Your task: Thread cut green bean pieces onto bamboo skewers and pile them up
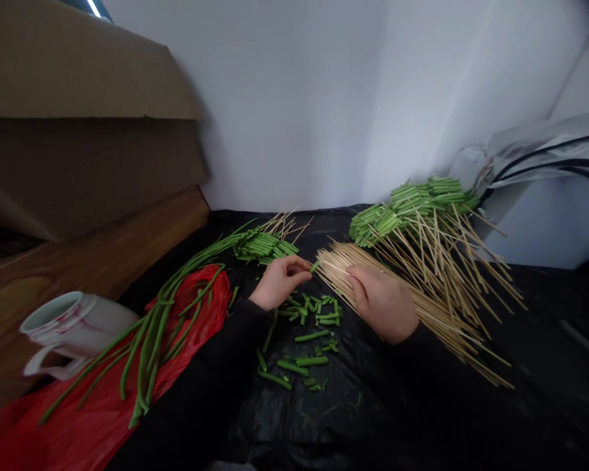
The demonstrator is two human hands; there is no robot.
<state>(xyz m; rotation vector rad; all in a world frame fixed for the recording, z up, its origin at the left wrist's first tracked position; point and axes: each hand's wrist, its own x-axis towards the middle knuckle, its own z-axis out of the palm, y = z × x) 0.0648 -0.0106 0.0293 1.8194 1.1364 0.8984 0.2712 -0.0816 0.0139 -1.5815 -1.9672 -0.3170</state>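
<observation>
My left hand [285, 280] pinches a short cut piece of green bean [315, 267] between thumb and fingertips. That piece is at the tips of a fanned pile of bamboo skewers [341, 261]. My right hand [383, 302] lies over the pile, thumb and fingers closed on a skewer; exactly how many it grips is hidden. Below my hands, loose cut bean pieces [311, 336] are scattered. Long uncut beans [160, 327] trail over a red plastic bag [196, 343] at left. Threaded bean skewers [262, 245] lie behind my left hand, and a larger stack [417, 206] is at right.
Black plastic sheeting [269, 432] covers the work surface. A white mug [78, 333] stands at left by a cardboard box [88, 124]. A pale wall [294, 104] closes off the back. Black cables [550, 163] hang at right.
</observation>
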